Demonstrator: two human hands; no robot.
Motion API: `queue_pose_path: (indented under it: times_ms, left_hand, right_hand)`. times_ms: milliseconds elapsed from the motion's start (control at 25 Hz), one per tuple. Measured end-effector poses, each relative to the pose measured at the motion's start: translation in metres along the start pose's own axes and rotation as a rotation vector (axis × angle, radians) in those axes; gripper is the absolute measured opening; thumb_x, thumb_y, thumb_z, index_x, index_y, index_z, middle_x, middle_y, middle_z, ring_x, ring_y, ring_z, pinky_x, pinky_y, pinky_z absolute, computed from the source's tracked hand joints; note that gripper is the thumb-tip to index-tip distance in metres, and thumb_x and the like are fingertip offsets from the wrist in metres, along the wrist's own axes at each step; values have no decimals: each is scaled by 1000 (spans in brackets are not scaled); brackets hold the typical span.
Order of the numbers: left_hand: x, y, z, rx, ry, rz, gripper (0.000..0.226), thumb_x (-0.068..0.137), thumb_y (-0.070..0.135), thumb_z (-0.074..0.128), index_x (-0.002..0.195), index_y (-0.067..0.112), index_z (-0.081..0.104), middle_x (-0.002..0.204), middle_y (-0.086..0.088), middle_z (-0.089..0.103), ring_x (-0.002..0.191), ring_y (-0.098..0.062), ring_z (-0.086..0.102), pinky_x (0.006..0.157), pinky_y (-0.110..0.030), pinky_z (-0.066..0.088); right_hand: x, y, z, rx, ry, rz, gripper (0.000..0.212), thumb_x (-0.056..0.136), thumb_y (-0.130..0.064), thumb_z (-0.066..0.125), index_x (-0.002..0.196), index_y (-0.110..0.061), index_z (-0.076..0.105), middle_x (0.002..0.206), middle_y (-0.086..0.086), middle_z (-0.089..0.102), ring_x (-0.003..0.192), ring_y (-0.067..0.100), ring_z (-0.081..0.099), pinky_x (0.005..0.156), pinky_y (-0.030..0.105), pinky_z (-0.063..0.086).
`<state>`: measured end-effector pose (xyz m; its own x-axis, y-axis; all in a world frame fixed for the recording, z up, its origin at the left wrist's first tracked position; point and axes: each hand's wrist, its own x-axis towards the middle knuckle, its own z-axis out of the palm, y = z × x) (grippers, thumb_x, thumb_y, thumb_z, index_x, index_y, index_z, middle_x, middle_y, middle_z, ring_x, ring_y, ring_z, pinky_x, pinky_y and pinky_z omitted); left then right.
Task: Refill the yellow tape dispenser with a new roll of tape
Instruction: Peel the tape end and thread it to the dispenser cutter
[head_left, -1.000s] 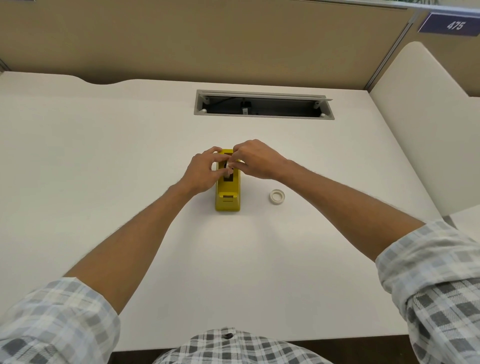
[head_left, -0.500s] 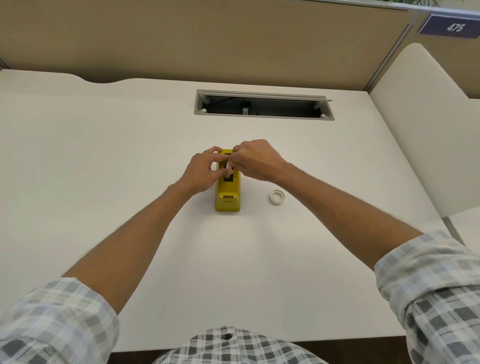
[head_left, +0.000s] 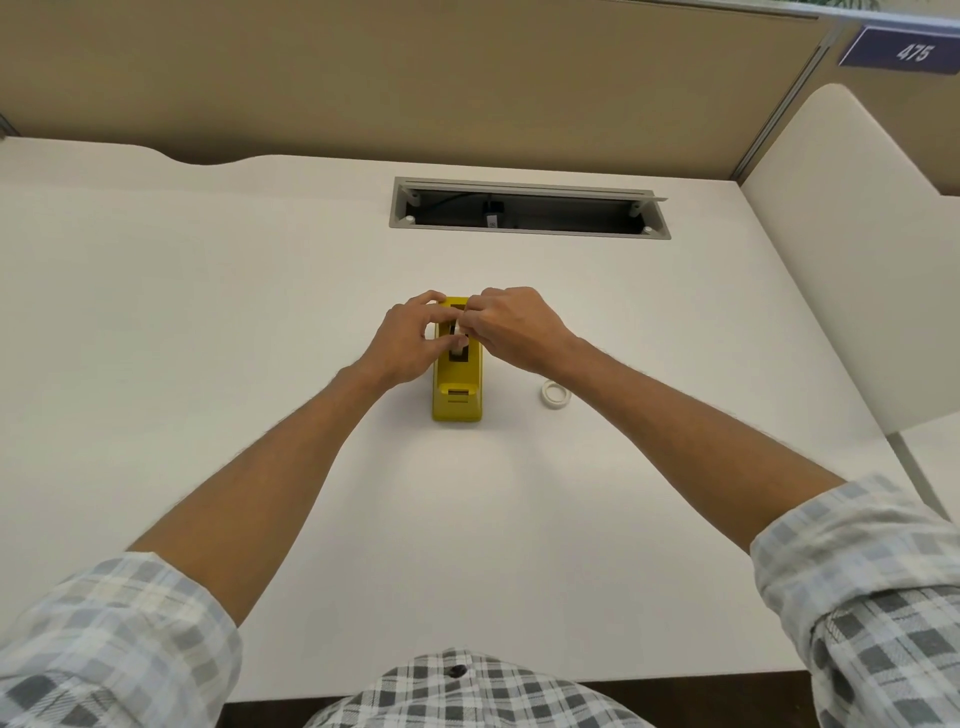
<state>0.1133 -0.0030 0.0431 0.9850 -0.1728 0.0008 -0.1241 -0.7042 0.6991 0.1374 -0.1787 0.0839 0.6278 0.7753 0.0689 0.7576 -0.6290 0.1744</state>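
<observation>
Evidently the work is at the well of the yellow tape dispenser (head_left: 457, 382), which stands on the white surface (head_left: 208, 312) with its cutter end toward the person. In the head view, the only one, both hands meet over the dispenser's far half. The left hand (head_left: 408, 343) comes in from the dispenser's left, its fingers (head_left: 434, 300) curled over the far rim and its thumb reaching toward the well. The right hand (head_left: 511, 330) comes from the dispenser's right, its fingers bunched in a pinch on something pale inside the well, seemingly a roll or core; which one, and whether the left hand also grips it or only the housing, cannot be told. A white tape roll (head_left: 556, 393) lies flat on the surface, near the dispenser's right side and apart from it. My judgement: the step is seating or freeing the piece in the well. Next comes a straight, level lift or push, with the dispenser braced against tipping.
</observation>
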Motion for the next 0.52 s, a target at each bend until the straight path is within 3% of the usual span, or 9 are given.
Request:
queue_pose_path:
  times_ms: [240,520]
  left_hand:
    - [-2,3,-2,-18,8,4,30,86,31,70,115,25,70,135,-3,55,117,-27,54,102,-45,42]
    - [-2,3,-2,-18,2,14,23,85,28,71,106,21,72,133,-5,56,115,-27,55,98,-44,44]
  right_hand:
    - [2,-1,2,-2,-33,-47,27,96,-12,56,124,-9,55,112,11,64,97,25,63,63,28,46]
    - [6,3,6,-36,-56,-46,20,100,-20,50,115,-8,51,110,10,56,89,21,55,60,28,38]
